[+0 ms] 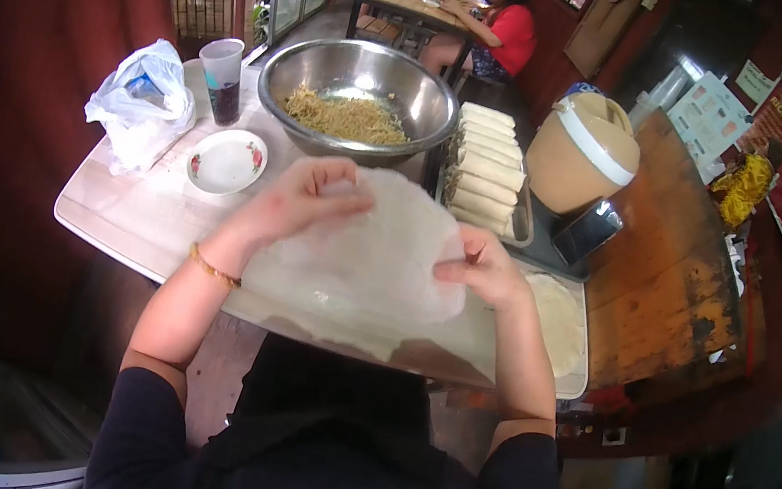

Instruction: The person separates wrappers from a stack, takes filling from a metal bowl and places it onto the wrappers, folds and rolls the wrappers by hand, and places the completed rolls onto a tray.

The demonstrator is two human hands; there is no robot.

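A thin, round, pale spring roll wrapper [386, 244] is stretched between my two hands, just above the table. My left hand [296, 202] has its fingers closed at the wrapper's upper left edge, slightly blurred. At the right edge, my right hand [489, 267] pinches the sheet between thumb and fingers. Beyond the wrapper stands a big steel bowl [274, 111] with a shredded filling [344, 116] in it. Several rolled spring rolls [489, 163] lie in a row on a metal tray [524, 219]. More flat wrappers [554, 320] rest at the table's right end.
On the left are a white plastic bag [141, 106], a plastic cup [221, 83] with dark contents and a small floral dish [226, 162]. A tan jug [581, 157] and a dark phone-like object [589, 236] stand at the right. People sit at a table [416, 10] behind.
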